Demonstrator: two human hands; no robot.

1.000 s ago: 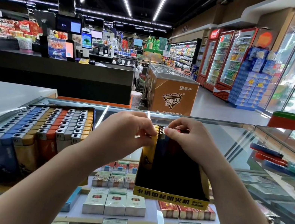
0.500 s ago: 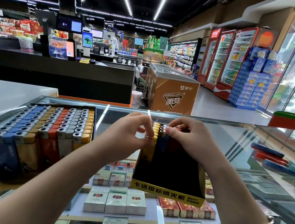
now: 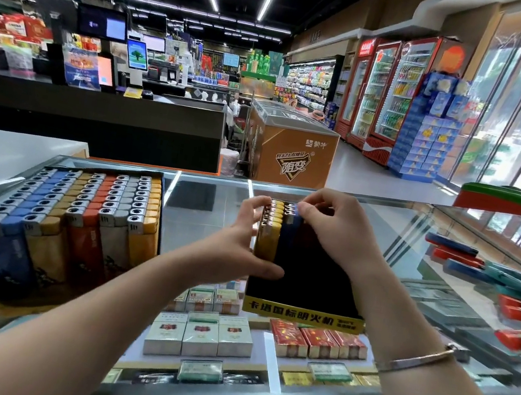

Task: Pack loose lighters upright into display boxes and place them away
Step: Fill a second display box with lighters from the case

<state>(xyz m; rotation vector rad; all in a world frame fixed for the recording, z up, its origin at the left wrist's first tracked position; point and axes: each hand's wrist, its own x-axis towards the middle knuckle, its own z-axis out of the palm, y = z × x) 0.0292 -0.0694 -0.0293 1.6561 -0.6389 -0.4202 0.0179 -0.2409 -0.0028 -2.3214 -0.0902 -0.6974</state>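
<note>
A black display box point(image 3: 306, 285) with a yellow front strip stands on the glass tabletop point(image 3: 201, 208), in front of the person. Its near part is dark and looks unfilled; at its far left corner a column of yellow lighters point(image 3: 270, 230) stands upright, metal caps up, with a few dark blue lighters point(image 3: 288, 233) just beside them on the right.

The left hand point(image 3: 239, 249) presses against the box's left side: the thumb lies along the lower edge of the yellow lighters and the fingers curl over the caps at the far end, so it grips the box and lighters together. The right hand point(image 3: 336, 231) comes in from the right over the box, its thumb and forefinger pinched on the caps of the blue lighters; the palm hides what stands further right. A thin bracelet point(image 3: 415, 360) sits on the right wrist.

To the left, well apart from the hands, a full box point(image 3: 73, 223) holds upright lighters in colour rows: blue, yellow, red, grey, yellow. On the right side of the tabletop loose lighters point(image 3: 494, 284) lie flat, red, blue and teal, scattered near each other.

Under the glass, cigarette packs point(image 3: 199, 336) stand in rows on a shelf. Beyond the tabletop are a dark checkout counter point(image 3: 92, 119) and a gold freezer chest point(image 3: 292, 147).
</note>
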